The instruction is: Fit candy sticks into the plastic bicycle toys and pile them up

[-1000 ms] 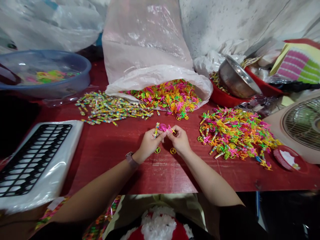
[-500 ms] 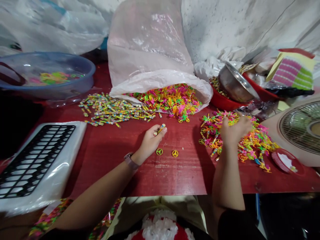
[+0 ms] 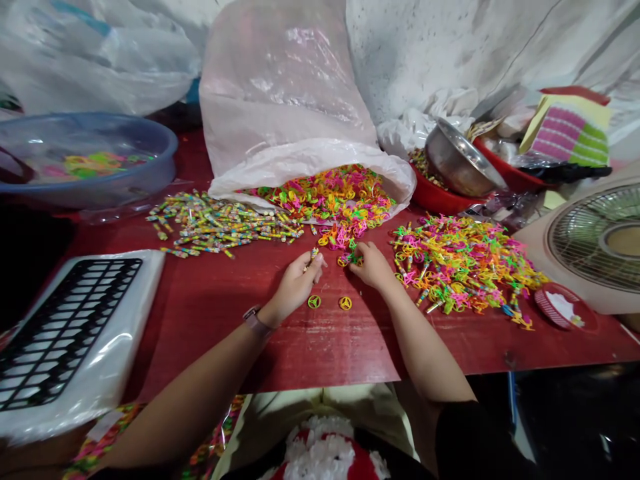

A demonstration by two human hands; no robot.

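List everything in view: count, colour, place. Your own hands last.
Table: one, red, under everything.
Plastic sack: one, white, back centre, spilling pieces.
Plastic pieces: many, neon mixed, at the sack's mouth.
Striped sticks: many, yellow-green, left of the sack.
Mixed heap: one, neon, right of the hands.
Wheels: two, yellow, below the hands.
Basin: one, blue, back left.
Bowl: one, steel, in a red basin, back right.
Fan: one, cream, far right.
Panel: one, black, left, in plastic.
Left hand: one, holding a striped stick.
Right hand: one, on a small tangle.

Table [image 3: 210,333]: red. Plastic pieces [image 3: 465,263]: neon pink, yellow, green, orange. Sticks [image 3: 225,223]: yellow, multicoloured bands. Folded cloth [image 3: 570,137]: pink and green stripes.
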